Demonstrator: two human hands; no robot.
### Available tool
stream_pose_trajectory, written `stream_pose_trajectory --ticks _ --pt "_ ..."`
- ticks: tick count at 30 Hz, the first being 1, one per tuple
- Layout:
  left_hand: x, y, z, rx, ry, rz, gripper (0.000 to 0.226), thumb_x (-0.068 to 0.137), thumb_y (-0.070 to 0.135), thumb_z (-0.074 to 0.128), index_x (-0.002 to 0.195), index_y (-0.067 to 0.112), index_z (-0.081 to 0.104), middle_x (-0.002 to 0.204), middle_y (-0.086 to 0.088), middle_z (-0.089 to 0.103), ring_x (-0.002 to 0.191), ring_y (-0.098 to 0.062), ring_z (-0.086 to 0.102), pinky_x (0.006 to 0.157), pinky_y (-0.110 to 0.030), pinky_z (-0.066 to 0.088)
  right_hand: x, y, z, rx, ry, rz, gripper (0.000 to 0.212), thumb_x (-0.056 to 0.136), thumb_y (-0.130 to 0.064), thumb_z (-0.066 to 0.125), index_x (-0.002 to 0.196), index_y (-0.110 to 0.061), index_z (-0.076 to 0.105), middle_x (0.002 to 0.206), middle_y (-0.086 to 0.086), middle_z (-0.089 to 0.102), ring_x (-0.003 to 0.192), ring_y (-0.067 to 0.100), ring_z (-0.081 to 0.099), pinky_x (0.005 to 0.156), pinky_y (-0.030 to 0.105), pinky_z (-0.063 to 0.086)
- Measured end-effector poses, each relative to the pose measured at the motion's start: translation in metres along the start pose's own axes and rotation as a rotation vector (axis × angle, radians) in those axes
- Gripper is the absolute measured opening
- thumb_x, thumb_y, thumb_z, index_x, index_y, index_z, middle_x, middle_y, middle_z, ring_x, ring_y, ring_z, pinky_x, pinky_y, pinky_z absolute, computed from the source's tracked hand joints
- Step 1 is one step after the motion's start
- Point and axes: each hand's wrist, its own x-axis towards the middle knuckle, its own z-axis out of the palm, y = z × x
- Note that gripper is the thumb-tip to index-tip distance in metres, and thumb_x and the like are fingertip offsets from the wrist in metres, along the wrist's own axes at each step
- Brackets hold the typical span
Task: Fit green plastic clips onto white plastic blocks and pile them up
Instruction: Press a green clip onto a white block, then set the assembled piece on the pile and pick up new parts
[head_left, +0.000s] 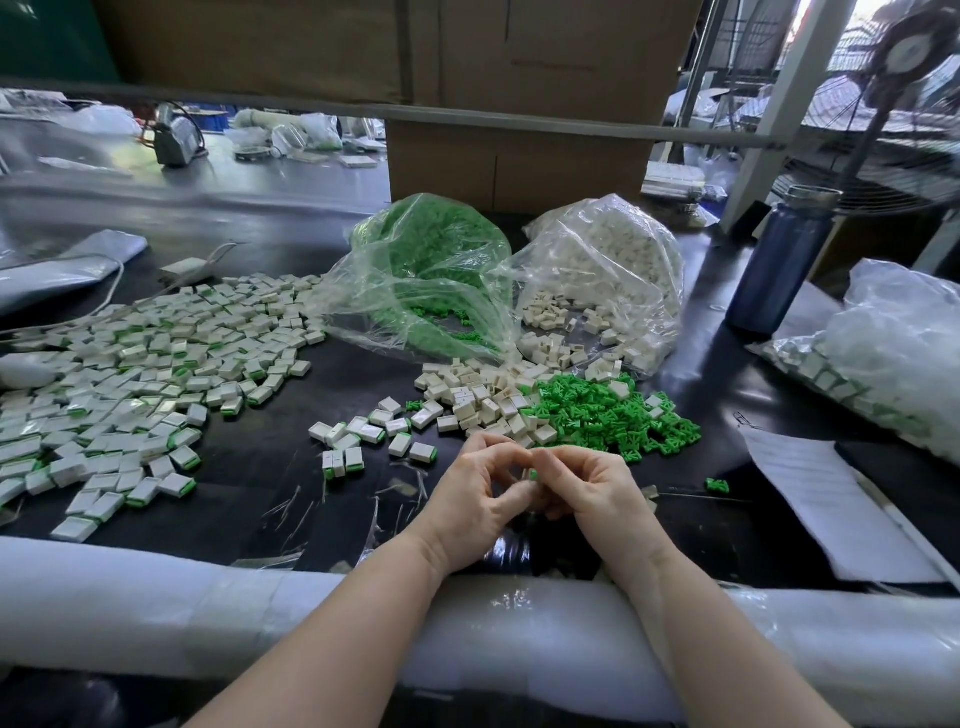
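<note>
Surface (322, 467): dark, glossy, strewn with small plastic parts and scraps of clear film; white foam padding (156, 608) along the near edge.
Background: large cardboard boxes (519, 104) behind the bags, a fan (904, 67) at far right, clutter on a farther bench.
Left hand (475, 499): fingers curled, tips meeting those of the other hand, pinching a small part of which only a bit shows.
Right hand (597, 493): fingers curled likewise, pressed up against the left — a green clip (533, 474) peeks out between the two hands.
Held part: mostly hidden by fingers; cannot tell whether a block sits under the clip.
Loose clips (602, 415): green heap just beyond the right hand, one stray (717, 486) off to the right.
Loose blocks (483, 395): white heap touching the clips on their left, spilling from the mouth of a bag.
Finished pile (135, 374): wide spread of white blocks with green edges at left, well apart from the hands; a few more (363, 436) lying near the left hand.
Clip bag (415, 260): clear, full of green, open toward the hands.
Block bag (613, 260): clear, full of white, just beside the clip bag.
Bottle (784, 260): dark blue, upright, right of the block bag.
Paper (831, 509): white sheet at right — near it another clear bag (893, 353) of parts.
</note>
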Motion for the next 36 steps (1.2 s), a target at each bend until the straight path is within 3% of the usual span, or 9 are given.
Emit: stream_pose_trajectory --ticks 3,11,16,18,21,25,29,32,36 --pt "0.001 -0.001 0.0 -0.019 0.025 -0.021 0.009 0.086 0.003 0.061 0.092 0.009 0.063 0.112 -0.01 0.045 0.08 -0.012 0.052 0.074 -0.014 0.048 0.001 0.001 -0.002 0.054 0.065 -0.004 0.004 0.084 -0.008 0.064 0.086 -0.009 0.067 0.067 0.001 0.069 0.06 0.011 0.064 0.052 0.019 0.05" --pt "0.0 -0.001 0.0 0.081 0.029 -0.009 0.012 0.086 0.006 0.062 0.096 0.0 0.066 0.111 -0.01 0.047 0.07 -0.008 0.045 0.065 -0.009 0.043 0.001 0.003 -0.004 -0.103 0.098 -0.058 0.014 0.081 -0.003 0.068 0.071 -0.012 0.065 0.064 0.002 0.065 0.057 0.007 0.061 0.051 0.019 0.05" --pt "0.001 -0.003 0.001 0.14 0.053 -0.013 0.012 0.087 0.008 0.062 0.096 0.006 0.068 0.106 -0.008 0.055 0.078 -0.017 0.054 0.075 -0.017 0.047 0.004 0.006 -0.005 -0.195 0.134 -0.081 0.018 0.087 -0.008 0.062 0.072 -0.018 0.061 0.062 -0.008 0.059 0.056 0.002 0.053 0.054 0.021 0.047" --pt "0.001 -0.005 0.001 0.133 0.094 -0.027 0.011 0.087 0.009 0.063 0.096 0.012 0.069 0.097 -0.007 0.062 0.081 -0.019 0.058 0.078 -0.022 0.049 0.004 0.007 -0.005 -0.254 0.152 -0.104 0.018 0.086 -0.009 0.064 0.072 -0.02 0.061 0.062 -0.009 0.058 0.055 -0.001 0.05 0.056 0.018 0.044" --pt "0.002 -0.008 -0.001 0.11 0.166 -0.051 0.016 0.087 0.009 0.062 0.099 0.019 0.067 0.082 0.003 0.064 0.069 -0.006 0.058 0.07 -0.014 0.049 0.004 0.008 -0.005 -0.369 0.234 -0.139 0.018 0.085 -0.008 0.066 0.074 -0.021 0.061 0.068 -0.009 0.059 0.06 0.0 0.052 0.061 0.011 0.041" --pt "0.003 -0.011 -0.003 0.138 0.362 -0.088 0.025 0.089 0.005 0.058 0.105 0.023 0.064 0.088 0.002 0.061 0.077 -0.013 0.062 0.073 -0.021 0.054 0.005 0.01 -0.008 -0.469 0.342 -0.12 0.012 0.084 -0.007 0.065 0.082 -0.019 0.062 0.083 -0.002 0.062 0.073 0.009 0.054 0.072 0.02 0.044" --pt "0.005 -0.016 -0.008 0.297 0.587 -0.115 0.024 0.088 0.001 0.057 0.107 0.011 0.068 0.106 -0.003 0.05 0.092 -0.017 0.054 0.08 -0.003 0.031 0.005 0.011 -0.008 -0.597 0.339 -0.138 0.014 0.085 -0.006 0.063 0.089 -0.019 0.063 0.087 -0.01 0.056 0.076 0.002 0.05 0.073 0.012 0.036" --pt "0.006 -0.019 -0.009 0.375 0.595 -0.179 0.033 0.089 0.003 0.056 0.121 0.004 0.059 0.124 -0.01 0.039 0.11 -0.021 0.046 0.091 -0.006 0.025 0.006 0.011 -0.008 -0.653 0.341 -0.137 0.015 0.087 -0.004 0.06 0.094 -0.016 0.065 0.09 -0.011 0.056 0.086 0.008 0.052 0.073 0.008 0.032" --pt "0.007 -0.021 -0.006 0.444 0.564 -0.236 0.039 0.088 0.007 0.057 0.125 -0.004 0.051 0.132 -0.013 0.029 0.124 -0.025 0.031 0.092 -0.004 0.01 0.006 0.012 -0.008 -0.708 0.348 -0.136 0.018 0.088 -0.004 0.058 0.1 -0.015 0.066 0.091 -0.014 0.053 0.094 0.009 0.049 0.076 0.007 0.028"
